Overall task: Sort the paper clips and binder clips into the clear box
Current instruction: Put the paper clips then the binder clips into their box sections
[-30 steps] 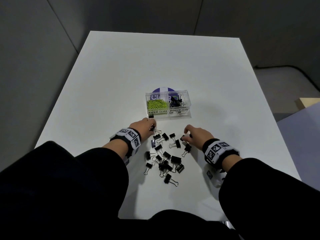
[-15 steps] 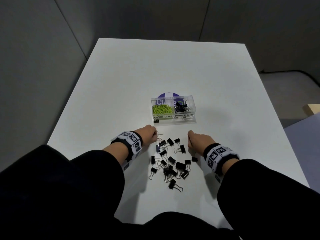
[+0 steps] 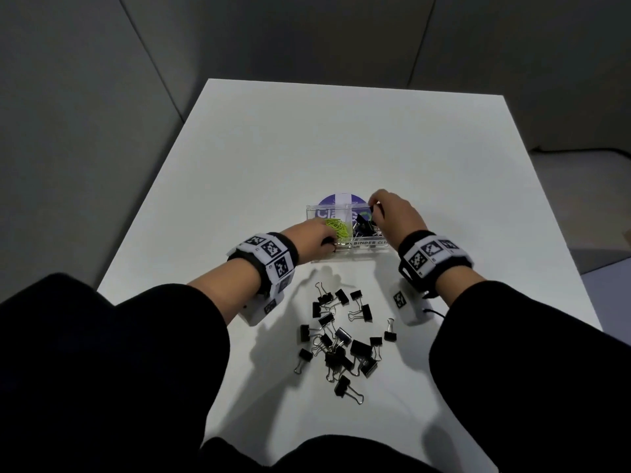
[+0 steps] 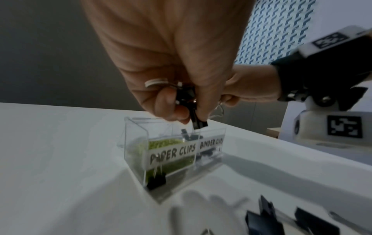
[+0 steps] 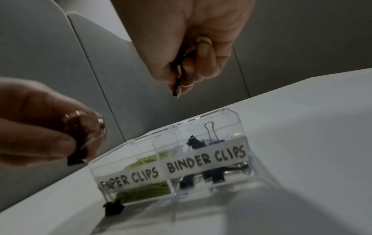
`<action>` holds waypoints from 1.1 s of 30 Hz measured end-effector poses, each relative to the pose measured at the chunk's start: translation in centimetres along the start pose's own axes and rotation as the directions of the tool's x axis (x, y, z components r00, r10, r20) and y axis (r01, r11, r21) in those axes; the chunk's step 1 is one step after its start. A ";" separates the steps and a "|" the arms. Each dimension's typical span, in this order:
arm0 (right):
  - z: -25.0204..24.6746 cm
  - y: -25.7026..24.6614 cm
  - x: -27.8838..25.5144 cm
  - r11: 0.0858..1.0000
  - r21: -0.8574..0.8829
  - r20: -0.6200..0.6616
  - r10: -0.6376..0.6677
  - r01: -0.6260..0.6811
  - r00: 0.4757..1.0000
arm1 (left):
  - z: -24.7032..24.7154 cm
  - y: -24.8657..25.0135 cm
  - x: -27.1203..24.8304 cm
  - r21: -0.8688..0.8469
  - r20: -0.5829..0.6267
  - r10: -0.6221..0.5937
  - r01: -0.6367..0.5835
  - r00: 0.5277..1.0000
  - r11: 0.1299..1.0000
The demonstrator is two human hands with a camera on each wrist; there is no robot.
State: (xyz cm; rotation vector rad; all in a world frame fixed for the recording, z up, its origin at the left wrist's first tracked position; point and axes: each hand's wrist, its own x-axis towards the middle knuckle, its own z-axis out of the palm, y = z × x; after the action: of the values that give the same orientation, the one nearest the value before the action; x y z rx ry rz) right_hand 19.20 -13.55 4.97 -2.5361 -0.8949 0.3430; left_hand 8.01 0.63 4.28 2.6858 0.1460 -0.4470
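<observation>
I see my left hand pinching a black binder clip over the clear box on the worktop; my right hand grips another clip above the binder side. Loose binder clips lie scattered nearer me. One stray clip leans against the box's front corner, outside the green paper clips compartment.

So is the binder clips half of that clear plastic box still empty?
No. Black binder clips already lie inside the clear plastic box, behind its BINDER CLIPS label.
</observation>
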 end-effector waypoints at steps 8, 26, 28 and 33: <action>0.3 2.5 1.3 0.997 0.083 0.032 0.000 -0.003 0.999 | -2.1 1.1 2.6 0.031 -0.099 -0.007 0.010 0.995 0.999; 2.5 5.8 -8.6 0.991 -0.094 0.372 -0.050 0.091 0.927 | -1.1 3.4 3.9 0.095 -0.190 0.069 -0.051 0.979 0.994; 2.7 5.7 -9.4 0.985 -0.124 0.396 -0.059 0.117 0.917 | -0.6 2.1 2.0 0.131 -0.210 0.026 0.002 0.977 0.991; 3.5 5.4 -11.3 0.976 -0.172 0.495 -0.029 0.131 0.869 | 1.9 -2.3 -1.7 0.172 -0.134 -0.315 0.336 0.939 0.926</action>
State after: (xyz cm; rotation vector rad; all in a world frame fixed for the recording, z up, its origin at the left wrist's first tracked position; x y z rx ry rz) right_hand 12.24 -23.46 0.33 -2.6255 -1.2721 0.9475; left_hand 5.45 1.90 2.30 2.8846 0.6184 -0.4374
